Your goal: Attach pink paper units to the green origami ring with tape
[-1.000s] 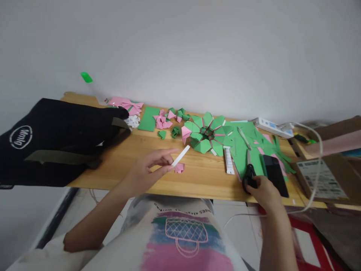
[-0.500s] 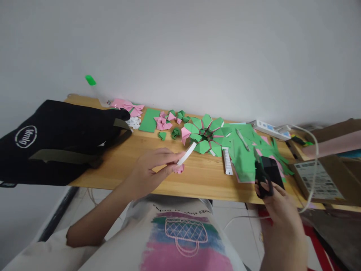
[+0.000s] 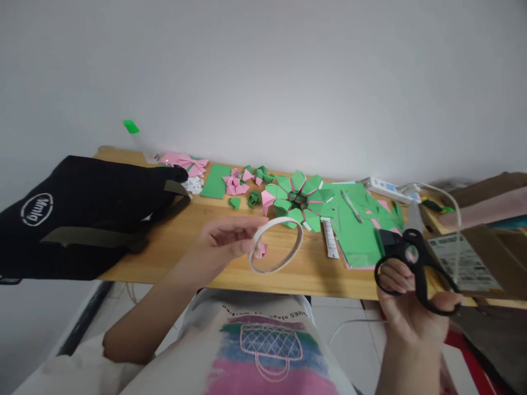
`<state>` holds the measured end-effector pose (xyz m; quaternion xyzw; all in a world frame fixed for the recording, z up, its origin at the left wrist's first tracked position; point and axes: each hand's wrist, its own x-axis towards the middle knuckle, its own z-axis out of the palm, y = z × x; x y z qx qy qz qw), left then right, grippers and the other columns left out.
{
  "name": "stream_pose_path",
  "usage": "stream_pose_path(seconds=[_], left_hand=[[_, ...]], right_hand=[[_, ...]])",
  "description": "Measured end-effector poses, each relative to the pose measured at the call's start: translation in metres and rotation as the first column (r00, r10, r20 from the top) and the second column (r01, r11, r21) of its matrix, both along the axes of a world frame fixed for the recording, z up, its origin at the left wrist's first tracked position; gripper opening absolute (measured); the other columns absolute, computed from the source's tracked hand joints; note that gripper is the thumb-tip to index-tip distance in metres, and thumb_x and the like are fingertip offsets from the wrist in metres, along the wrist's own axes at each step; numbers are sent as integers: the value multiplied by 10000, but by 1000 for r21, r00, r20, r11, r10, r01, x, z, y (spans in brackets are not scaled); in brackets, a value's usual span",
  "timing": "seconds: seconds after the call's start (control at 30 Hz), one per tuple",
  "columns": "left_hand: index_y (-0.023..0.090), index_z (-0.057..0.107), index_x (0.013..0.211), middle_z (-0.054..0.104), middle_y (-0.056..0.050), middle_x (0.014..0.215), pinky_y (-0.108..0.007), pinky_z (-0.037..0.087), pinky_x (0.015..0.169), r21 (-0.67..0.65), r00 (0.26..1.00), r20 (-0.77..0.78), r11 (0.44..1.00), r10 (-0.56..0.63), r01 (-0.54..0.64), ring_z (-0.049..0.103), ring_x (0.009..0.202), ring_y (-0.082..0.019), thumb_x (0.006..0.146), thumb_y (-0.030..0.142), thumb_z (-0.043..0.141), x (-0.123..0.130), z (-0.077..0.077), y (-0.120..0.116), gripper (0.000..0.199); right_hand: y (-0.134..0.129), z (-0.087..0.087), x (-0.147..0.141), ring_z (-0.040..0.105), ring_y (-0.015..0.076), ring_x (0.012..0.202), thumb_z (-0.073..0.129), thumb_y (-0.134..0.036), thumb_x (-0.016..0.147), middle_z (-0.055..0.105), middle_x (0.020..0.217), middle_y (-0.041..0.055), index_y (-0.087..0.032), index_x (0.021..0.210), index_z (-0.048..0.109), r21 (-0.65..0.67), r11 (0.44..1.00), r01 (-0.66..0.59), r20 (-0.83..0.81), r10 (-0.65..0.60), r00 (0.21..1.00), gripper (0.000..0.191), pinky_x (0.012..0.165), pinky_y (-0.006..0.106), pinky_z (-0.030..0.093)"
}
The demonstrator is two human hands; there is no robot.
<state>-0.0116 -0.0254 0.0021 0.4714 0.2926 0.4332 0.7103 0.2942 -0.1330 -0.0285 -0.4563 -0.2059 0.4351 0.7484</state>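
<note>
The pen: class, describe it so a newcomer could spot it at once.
On the wooden table, find the large green paper flower. Just right of it lie flat green sheets, with the pen slanting across them. It is slim and pale, unlike the broader white tube nearby.

Probably a room at home: a narrow wooden surface against a plain wall, a backpack-like black bag, a power strip and pale floor tiles.

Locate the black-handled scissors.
The black-handled scissors are held in the bare right hand, at the head view's right, near the brown cardboard box.
</note>
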Motion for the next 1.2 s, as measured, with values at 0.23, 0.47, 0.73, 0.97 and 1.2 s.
stream_pose_path(seconds=[0.23,0.47,0.73,0.97,1.2], left_hand=[[267,776,908,653,-3,641,-228,497,536,-77,971,209,988,-119,137,580,535,-106,679,281,839,4,6,1,238],[232,738,950,648,5,675,-220,492,560,-71,972,173,982,-162,177,599,565,-106,693,264,824,7,5,4,273],[199,728,930,697,-42,729,-257,527,621,37,927,-118,931,-356,362,656,651,-159,754,171,713,23,18,-2,179],[144,668,919,656,-9,758,-196,498,625,-52,862,-49,864,-504,502,623,663,-96,764,69,677,37,12,12,173],[145,591,972,622,5,805,-189,484,666,-96,767,-116,775,-632,624,600,725,-74,829,48,610,37,0,22,174]], right_hand=[[7,-7,-7,188,79,484,835,-692,427,325,657,-47,-226,641,510,-15,996,-90,119,91,989,607,355,267,205],[1,-11,-5,303,65,464,847,-677,403,445,651,-25,-215,586,518,-45,989,-139,187,145,972,596,375,239,268],[32,20,-56,518,105,566,940,-378,454,700,863,35,-234,764,593,6,990,-139,387,126,913,487,503,251,410],[57,30,-63,520,100,552,944,-254,418,642,677,-25,-212,635,452,-222,846,-485,322,533,783,540,486,216,416],[59,32,-58,495,97,524,929,-295,482,584,610,-36,-214,610,451,-242,849,-470,374,529,762,502,449,215,383]])
